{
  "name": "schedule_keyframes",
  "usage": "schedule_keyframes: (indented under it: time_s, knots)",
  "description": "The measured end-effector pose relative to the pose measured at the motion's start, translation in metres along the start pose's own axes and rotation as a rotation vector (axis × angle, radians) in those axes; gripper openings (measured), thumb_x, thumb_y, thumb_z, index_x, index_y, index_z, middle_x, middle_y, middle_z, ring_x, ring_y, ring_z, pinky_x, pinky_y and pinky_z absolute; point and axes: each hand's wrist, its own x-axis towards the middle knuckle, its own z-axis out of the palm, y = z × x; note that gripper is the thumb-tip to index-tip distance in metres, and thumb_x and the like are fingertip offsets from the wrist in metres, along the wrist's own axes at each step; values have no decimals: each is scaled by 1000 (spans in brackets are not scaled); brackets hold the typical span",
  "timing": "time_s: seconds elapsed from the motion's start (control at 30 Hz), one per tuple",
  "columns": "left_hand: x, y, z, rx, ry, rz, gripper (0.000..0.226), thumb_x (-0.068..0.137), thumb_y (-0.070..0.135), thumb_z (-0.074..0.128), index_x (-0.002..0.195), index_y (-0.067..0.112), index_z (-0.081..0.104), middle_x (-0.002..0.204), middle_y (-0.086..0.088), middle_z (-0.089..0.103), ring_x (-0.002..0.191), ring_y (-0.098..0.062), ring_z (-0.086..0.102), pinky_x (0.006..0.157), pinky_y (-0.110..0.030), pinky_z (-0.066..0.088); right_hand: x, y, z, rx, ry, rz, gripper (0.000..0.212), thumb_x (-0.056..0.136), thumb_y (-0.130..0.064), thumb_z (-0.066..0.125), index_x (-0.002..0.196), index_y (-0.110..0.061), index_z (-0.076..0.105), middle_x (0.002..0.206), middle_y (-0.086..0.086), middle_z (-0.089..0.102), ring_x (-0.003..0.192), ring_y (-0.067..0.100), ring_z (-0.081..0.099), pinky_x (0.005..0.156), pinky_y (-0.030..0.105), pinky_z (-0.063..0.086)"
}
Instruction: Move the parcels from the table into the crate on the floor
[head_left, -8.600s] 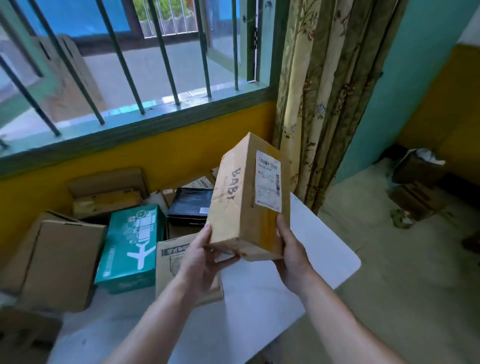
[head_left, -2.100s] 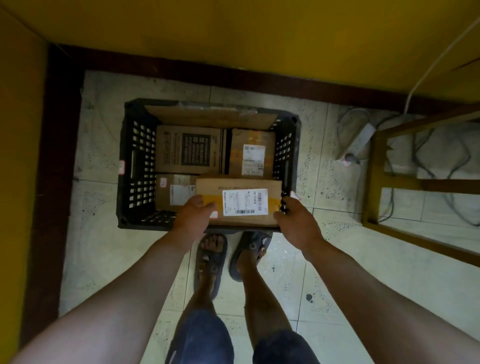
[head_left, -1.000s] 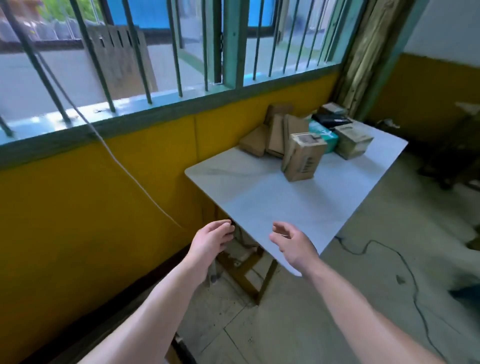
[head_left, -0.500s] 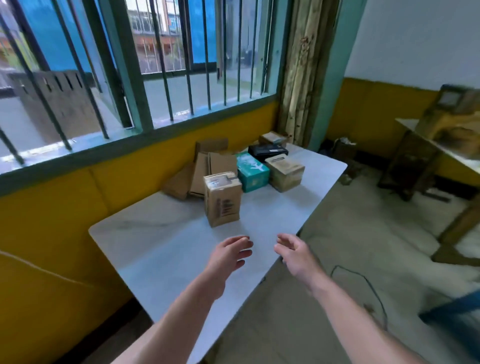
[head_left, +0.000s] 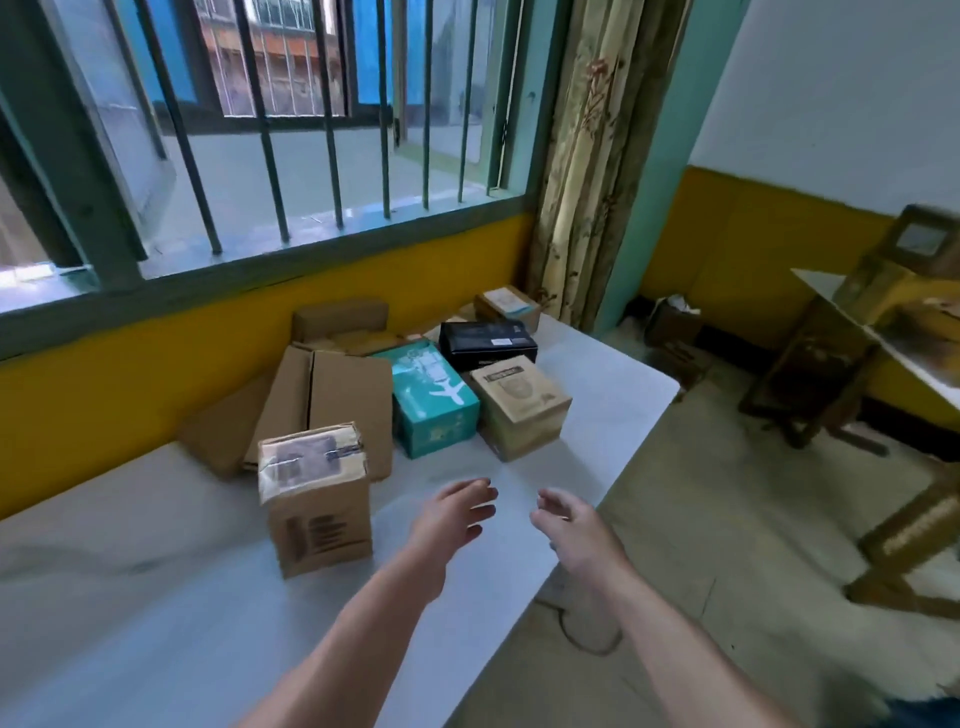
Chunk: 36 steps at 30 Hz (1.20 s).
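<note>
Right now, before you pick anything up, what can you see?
table: one, white, below the barred window
taped box: one, brown, upright, nearest the hands
teal box: one, teal, mid-table
tan box: one, tan, right of the teal box
black box: one, black, behind the tan box
small box: one, brown, far corner by the curtain
plain cartons: several, brown, against the wall, count unclear
curtain: one, patterned beige, right of the window
second table: one, white-topped, far right
left hand: one, empty, above the table
right hand: one, empty, over the table's edge
</note>
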Motion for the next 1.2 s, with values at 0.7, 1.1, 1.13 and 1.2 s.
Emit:
schedule_keyframes:
  time_s: [0.7, 1.1, 1.13, 1.2]
  knots:
    - [218, 37, 93, 30, 499, -91, 45, 98, 29, 57, 141, 17, 48, 134, -3, 57, 123, -19, 52, 106, -40, 43, 323, -29, -95, -78, -221, 22, 51, 97, -29, 55, 145, -17, 43, 142, 4, 49, 113, 19, 48, 86, 31, 35]
    - [221, 43, 139, -154, 823, 109, 20, 99, 32, 54, 109, 30, 71, 108, 21, 71, 103, -2, 60, 82, -24, 43, 369, -39, -110, 78, -575, -130, 20, 94, -52, 54, 107, -41, 66, 107, -11, 66, 97, 5, 60, 73, 27, 45]
    - [220, 47, 143, -153, 827, 145, 20, 99, 31, 53, 102, 33, 72, 104, 25, 71, 105, 0, 60, 82, -22, 43, 369, -45, -112, 115, -598, -161, 20, 94, -54, 54, 107, -44, 65, 107, -12, 66, 93, 0, 61, 70, 24, 44]
    - [218, 56, 150, -147, 827, 240, 21, 100, 28, 52, 98, 36, 71, 109, 22, 70, 106, 2, 60, 81, -15, 44, 368, -57, -115, 197, -685, -172, 25, 90, -56, 55, 112, -45, 62, 108, -13, 66, 84, -8, 63, 67, 19, 45]
